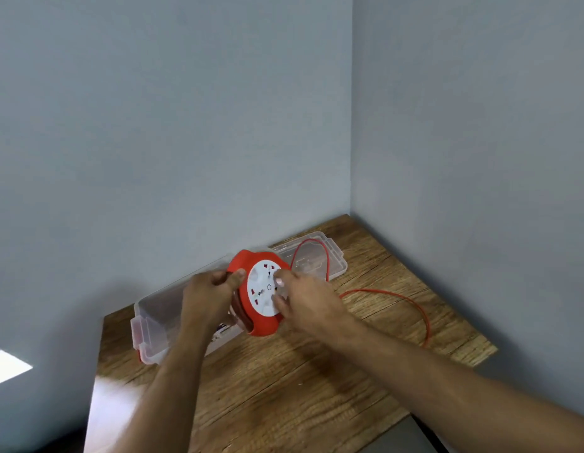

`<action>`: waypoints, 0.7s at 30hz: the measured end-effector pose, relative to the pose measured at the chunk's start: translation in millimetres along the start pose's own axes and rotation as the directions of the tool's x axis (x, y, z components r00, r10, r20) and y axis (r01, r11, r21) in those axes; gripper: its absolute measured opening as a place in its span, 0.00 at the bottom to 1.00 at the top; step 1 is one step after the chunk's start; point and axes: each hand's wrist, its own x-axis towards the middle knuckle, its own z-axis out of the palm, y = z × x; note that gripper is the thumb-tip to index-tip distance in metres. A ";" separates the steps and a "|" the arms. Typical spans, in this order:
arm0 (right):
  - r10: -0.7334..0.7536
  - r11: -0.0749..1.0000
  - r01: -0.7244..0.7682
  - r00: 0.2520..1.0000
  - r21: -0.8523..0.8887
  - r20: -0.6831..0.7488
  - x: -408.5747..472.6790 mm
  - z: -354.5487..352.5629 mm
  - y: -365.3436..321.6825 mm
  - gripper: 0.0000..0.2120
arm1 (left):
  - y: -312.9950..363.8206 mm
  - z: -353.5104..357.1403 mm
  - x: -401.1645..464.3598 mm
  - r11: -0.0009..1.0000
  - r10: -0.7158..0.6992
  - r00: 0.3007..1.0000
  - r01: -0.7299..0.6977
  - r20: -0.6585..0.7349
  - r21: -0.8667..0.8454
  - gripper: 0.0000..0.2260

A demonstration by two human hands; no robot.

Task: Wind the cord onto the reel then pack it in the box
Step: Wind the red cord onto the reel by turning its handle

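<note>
A red cord reel (pixel 256 325) with a white socket face (pixel 263 289) is held above the wooden table (pixel 284 387). My left hand (pixel 209 295) grips its left rim, thumb on the front edge. My right hand (pixel 303 297) has its fingertips on the white face. A thin red cord (pixel 418 308) runs loose from the reel, looping over the table to the right and back over the clear lid (pixel 336 256). A clear plastic box (pixel 153 325) with red-tinted latches stands open behind the reel, partly hidden by my left hand.
The table sits in a corner of two grey walls. Its right edge drops off near the cord's far loop. A dark surface shows at the bottom right, and a bright patch of floor at the far left.
</note>
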 end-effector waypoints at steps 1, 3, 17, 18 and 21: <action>-0.177 0.979 0.181 0.983 -0.091 0.047 -0.8 -5.0 7.0 0.23 | 1.1 -2.2 3.4 0.999 -0.017 1.000 0.017 -0.002 -0.031 0.09; -0.398 0.866 0.441 0.893 -0.237 0.209 0.0 -13.3 16.7 0.27 | 3.7 -5.6 9.1 0.999 -0.025 0.999 0.026 0.022 -0.042 0.11; -0.325 0.931 0.328 0.945 -0.162 0.045 11.7 -29.9 19.8 0.30 | 8.5 0.2 -10.0 0.980 0.161 0.986 -0.157 0.032 -0.120 0.06; -0.323 0.931 0.325 0.946 -0.167 0.045 12.6 -29.1 17.0 0.29 | 7.9 0.1 -12.5 0.978 0.164 0.986 -0.158 0.032 -0.137 0.07; -0.257 0.955 0.263 0.965 -0.140 0.056 13.5 -24.7 8.2 0.29 | 6.2 0.9 -18.8 0.954 0.141 0.990 -0.133 0.010 -0.269 0.06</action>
